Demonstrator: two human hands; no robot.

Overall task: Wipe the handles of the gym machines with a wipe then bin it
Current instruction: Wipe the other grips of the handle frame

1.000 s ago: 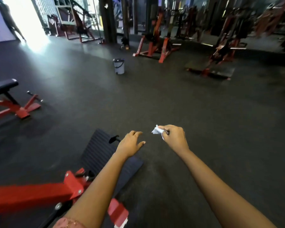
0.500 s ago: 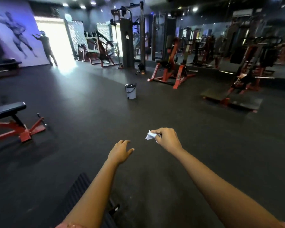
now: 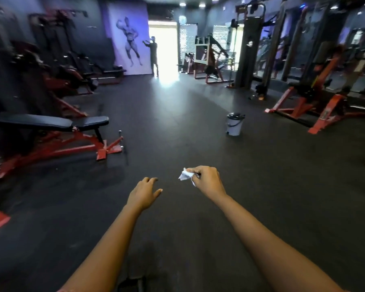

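My right hand [image 3: 208,182] pinches a crumpled white wipe [image 3: 185,175], held out in front of me above the dark floor. To its left my left hand [image 3: 144,193] hovers with relaxed fingers and holds nothing. A small white pedal bin [image 3: 234,124] with a dark lid stands on the floor well ahead, to the right of the wipe. Both forearms reach in from the bottom of the view.
A black padded bench on a red frame [image 3: 51,135] stands at the left. Red machines [image 3: 316,108] line the right side, darker ones the left wall. A person [image 3: 154,55] stands in the bright doorway far ahead. Dark rubber floor [image 3: 177,127] stretches between.
The view has lifted and swung left; the red machine and black footplate near my feet have gone out of view. The bin now lies right of my hands. Both hands keep their pose.
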